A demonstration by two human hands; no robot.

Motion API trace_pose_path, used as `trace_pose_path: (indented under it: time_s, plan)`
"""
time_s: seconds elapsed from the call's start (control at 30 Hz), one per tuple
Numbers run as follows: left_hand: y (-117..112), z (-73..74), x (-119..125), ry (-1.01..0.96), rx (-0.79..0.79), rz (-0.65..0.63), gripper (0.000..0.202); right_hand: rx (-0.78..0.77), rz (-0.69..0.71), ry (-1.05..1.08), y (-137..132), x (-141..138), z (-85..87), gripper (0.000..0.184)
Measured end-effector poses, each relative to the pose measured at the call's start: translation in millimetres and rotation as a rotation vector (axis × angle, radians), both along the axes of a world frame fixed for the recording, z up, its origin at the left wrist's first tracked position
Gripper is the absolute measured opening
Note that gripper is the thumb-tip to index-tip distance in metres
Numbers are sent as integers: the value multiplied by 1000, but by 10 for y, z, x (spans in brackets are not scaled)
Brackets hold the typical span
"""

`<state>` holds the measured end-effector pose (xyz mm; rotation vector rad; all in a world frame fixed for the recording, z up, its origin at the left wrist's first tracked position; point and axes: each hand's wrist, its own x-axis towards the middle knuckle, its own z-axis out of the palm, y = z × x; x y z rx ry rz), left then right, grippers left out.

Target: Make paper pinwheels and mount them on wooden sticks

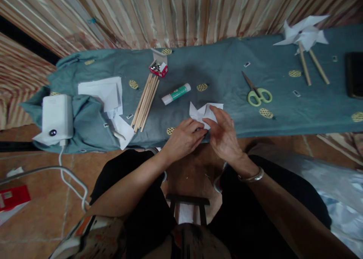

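Observation:
A white paper pinwheel with folded blades lies at the near edge of the blue-green cloth, between my two hands. My left hand has its fingers closed on the paper's lower left part. From the right, my right hand pinches a fold of the same paper between thumb and fingers. Just beyond it lies a glue stick with a green label. To the left are several thin wooden sticks, and an open red box of small metal pins stands behind them.
Green-handled scissors lie to the right. Farther right are finished-looking paper pinwheels on sticks and a dark device. At left are paper sheets and a white power bank with a cable. A pleated curtain hangs behind.

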<state>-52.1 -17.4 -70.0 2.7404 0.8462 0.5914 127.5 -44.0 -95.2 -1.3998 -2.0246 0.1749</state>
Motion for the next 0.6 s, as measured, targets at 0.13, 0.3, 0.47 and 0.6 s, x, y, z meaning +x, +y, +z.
trace_pose_path:
  time_s: [0.13, 0.3, 0.47, 0.6]
  plan:
    - [9, -11, 7, -21, 20, 2, 22, -65, 36, 124, 17, 71, 43, 40]
    - [15, -12, 11, -11, 11, 3, 22, -98, 27, 160, 32, 131, 92, 41]
    - [11, -10, 15, -7, 5, 4, 21, -73, 53, 27, 19, 53, 67, 38]
    - [9, 1, 17, 4, 6, 3, 22, -76, 46, -57, 22, -32, 61, 33]
